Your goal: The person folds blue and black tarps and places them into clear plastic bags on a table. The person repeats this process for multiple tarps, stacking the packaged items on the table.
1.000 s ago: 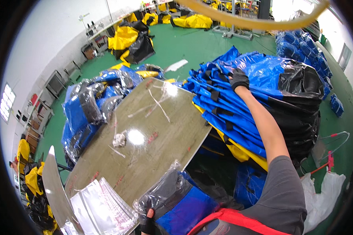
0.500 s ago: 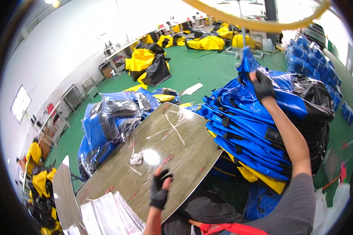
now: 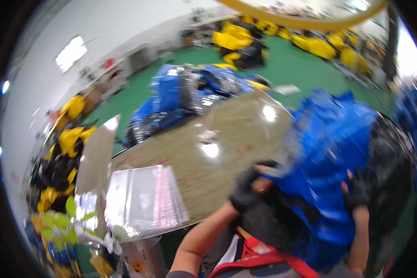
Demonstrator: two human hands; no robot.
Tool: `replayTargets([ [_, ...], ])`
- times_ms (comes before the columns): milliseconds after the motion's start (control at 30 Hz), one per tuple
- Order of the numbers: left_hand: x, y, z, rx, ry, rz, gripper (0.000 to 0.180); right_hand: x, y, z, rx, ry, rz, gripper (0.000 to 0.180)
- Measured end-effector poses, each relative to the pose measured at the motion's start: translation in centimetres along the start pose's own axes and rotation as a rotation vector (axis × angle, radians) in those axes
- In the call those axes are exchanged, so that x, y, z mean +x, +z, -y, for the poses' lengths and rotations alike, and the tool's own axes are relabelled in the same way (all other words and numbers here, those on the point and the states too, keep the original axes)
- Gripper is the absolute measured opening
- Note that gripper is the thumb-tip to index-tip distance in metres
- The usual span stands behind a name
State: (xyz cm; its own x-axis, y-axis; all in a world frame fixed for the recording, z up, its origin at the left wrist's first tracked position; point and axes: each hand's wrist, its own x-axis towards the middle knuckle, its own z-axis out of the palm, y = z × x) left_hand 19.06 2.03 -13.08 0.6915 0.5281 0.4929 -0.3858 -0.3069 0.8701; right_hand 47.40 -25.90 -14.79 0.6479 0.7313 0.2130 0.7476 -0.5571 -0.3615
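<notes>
A large blue bag [image 3: 326,153] of shiny tarpaulin-like sheet hangs in front of me at the table's right edge, blurred by motion. My left hand [image 3: 251,186], in a dark fingerless glove, pinches its left edge between thumb and fingers. On the bag's right side is my right hand [image 3: 356,191], gloved alike, thumb and fingers closed on the sheet; the exact grip is blurred. Most of the stack of blue bags is hidden behind this one. Dark material [image 3: 391,157] bulges at the right.
The glossy brown table [image 3: 236,116] carries a pile of clear plastic sleeves [image 3: 134,199] and a small white tangle [image 3: 208,136]. Wrapped blue bundles [image 3: 171,92] lie beyond its far edge. A green-leaved plant [image 3: 69,227] is at lower left. Yellow and black bags [image 3: 238,39] lie on the green floor.
My right hand has come down and nearer with a blue bag from the stack. My left hand has moved right from over the table onto the bag's edge. The view has swung left.
</notes>
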Motion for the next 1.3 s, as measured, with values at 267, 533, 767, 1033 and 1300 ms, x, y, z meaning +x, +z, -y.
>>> replayTargets([
  [267, -5.2, -6.2, 3.7, 0.322, 0.048, -0.398, 0.044, -0.7, -3.7, -10.1, -0.118, 0.195, -0.549, 0.039],
  [533, -11.0, -8.0, 0.4, -0.209, -0.186, -0.341, 0.063, -2.4, -5.8, -18.3, -0.839, 0.992, -0.475, 0.081],
  [767, -11.9, -6.4, -1.7, 0.115, 0.054, -0.373, 0.044, -4.9, -6.5, -30.7, -0.516, 0.552, -0.872, 0.092],
  [1033, -22.1, -13.6, -9.1, 0.236, -0.097, -0.813, 0.053, 2.1, 8.6, -16.0, 0.278, 0.320, -1.019, 0.043],
  [1300, -48.7, -19.2, -7.6, 0.285, -0.326, -1.570, 0.067, 17.0, 20.9, 4.7, 0.378, 0.227, -0.508, 0.039],
])
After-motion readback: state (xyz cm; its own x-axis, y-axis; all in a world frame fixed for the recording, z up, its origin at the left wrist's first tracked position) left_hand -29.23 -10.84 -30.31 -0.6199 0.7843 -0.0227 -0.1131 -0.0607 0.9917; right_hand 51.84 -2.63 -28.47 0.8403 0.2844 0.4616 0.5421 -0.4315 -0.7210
